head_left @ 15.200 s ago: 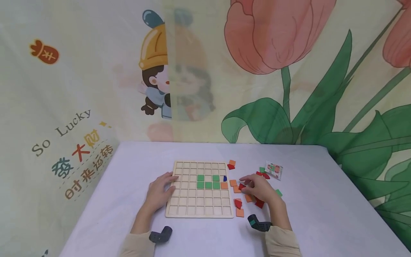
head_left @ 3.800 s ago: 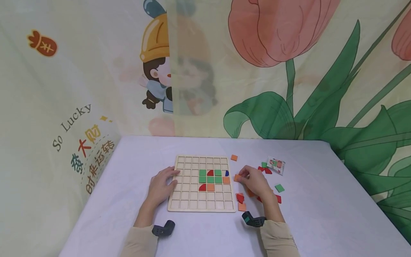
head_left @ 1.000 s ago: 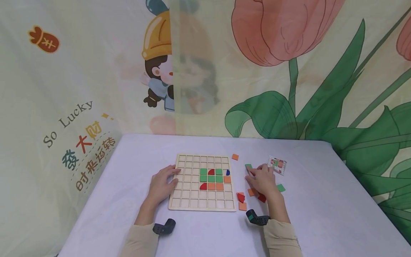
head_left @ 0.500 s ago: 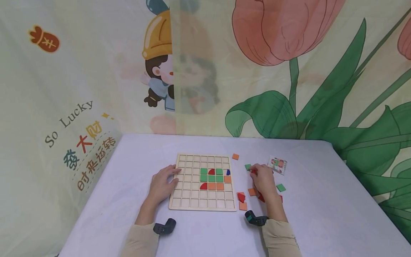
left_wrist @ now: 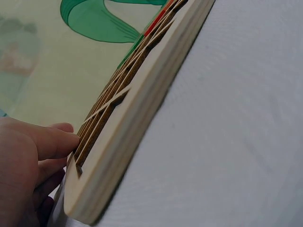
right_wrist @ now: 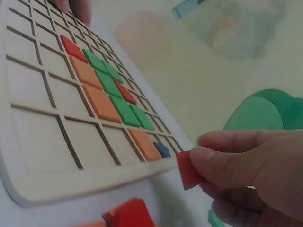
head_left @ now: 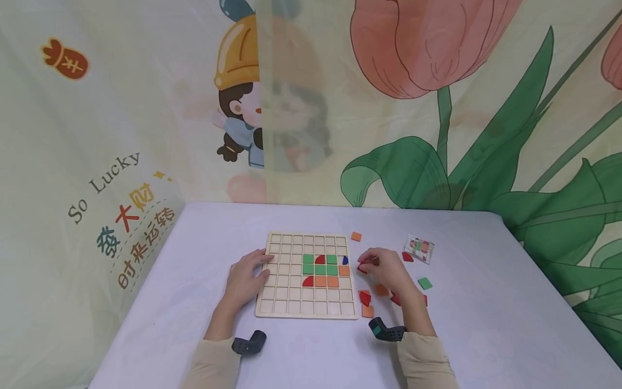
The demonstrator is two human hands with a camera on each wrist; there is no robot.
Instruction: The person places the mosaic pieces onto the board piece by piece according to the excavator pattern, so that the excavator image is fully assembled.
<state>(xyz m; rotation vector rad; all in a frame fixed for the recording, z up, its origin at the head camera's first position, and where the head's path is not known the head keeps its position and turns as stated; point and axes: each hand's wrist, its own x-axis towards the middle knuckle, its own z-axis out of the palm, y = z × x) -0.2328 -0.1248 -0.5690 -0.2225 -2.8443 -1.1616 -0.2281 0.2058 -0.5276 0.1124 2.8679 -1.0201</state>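
A wooden grid board (head_left: 306, 309) lies on the table with green, orange, red and blue pieces in its cells. My left hand (head_left: 244, 275) rests at its left edge, thumb and fingers spread against the rim; the left wrist view shows those fingertips (left_wrist: 71, 142) right at the frame. Beyond the board's right edge, my right hand (head_left: 391, 270) pinches a red tile (right_wrist: 187, 175) between thumb and fingers, close to the blue piece (right_wrist: 162, 150) in the end cell. Below that hand, a red piece (head_left: 365, 297) lies over an orange tile on the table.
A small patterned packet or card (head_left: 420, 249) lies at the back right, with a red piece (head_left: 407, 257) beside it. A green tile (head_left: 425, 283) sits farther right. One orange tile (head_left: 356, 236) is near the board's upper right corner; another (head_left: 367, 311) lies near the lower right.
My right hand has picked a red tile from near the packet and carried it left toward the board. Over the longer span, red and orange pieces have been added to the grid. The left hand stays.
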